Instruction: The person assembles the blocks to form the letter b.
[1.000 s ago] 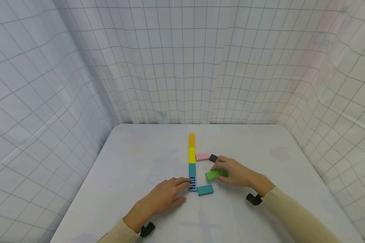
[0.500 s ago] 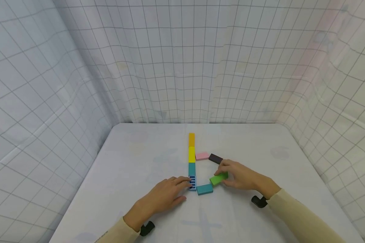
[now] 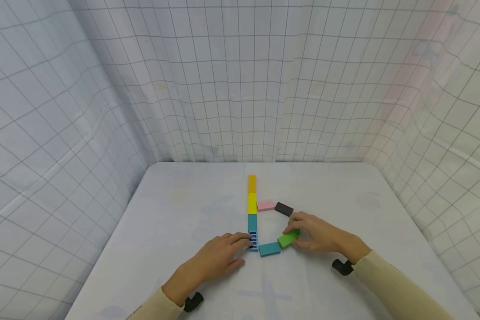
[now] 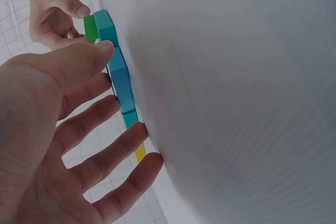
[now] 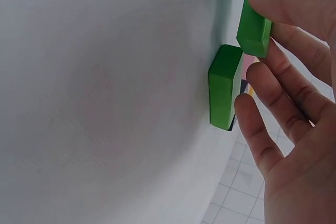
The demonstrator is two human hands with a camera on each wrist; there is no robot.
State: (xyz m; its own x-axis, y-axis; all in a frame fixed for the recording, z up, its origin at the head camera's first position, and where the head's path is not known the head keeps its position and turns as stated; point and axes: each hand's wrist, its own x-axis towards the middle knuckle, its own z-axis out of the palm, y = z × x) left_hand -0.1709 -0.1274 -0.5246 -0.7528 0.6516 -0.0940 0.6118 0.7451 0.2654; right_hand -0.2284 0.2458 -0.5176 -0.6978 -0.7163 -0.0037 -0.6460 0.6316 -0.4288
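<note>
My right hand (image 3: 318, 233) pinches a light green block (image 3: 286, 240) between thumb and fingers, close to the right end of a teal block (image 3: 270, 249). In the right wrist view a second green block (image 5: 222, 87) stands on the table below the fingers; in the head view the hand hides it. My left hand (image 3: 214, 258) lies with fingers extended, fingertips on a light blue block (image 3: 254, 247) with a dark slotted top. Beyond that block, another teal block (image 3: 252, 222), a yellow block (image 3: 252, 203) and an orange block (image 3: 252, 184) continue the straight row.
A pink block (image 3: 266, 206) extends right from the yellow one, and a black block (image 3: 284, 209) lies slanted beside it. White cloth covers the table (image 3: 176, 200). Gridded white curtains (image 3: 252, 89) hang at the back and both sides.
My right hand has moved right and nearer to me, bringing the light green block toward the teal block's end. More of the black block shows. My left hand has stayed in place.
</note>
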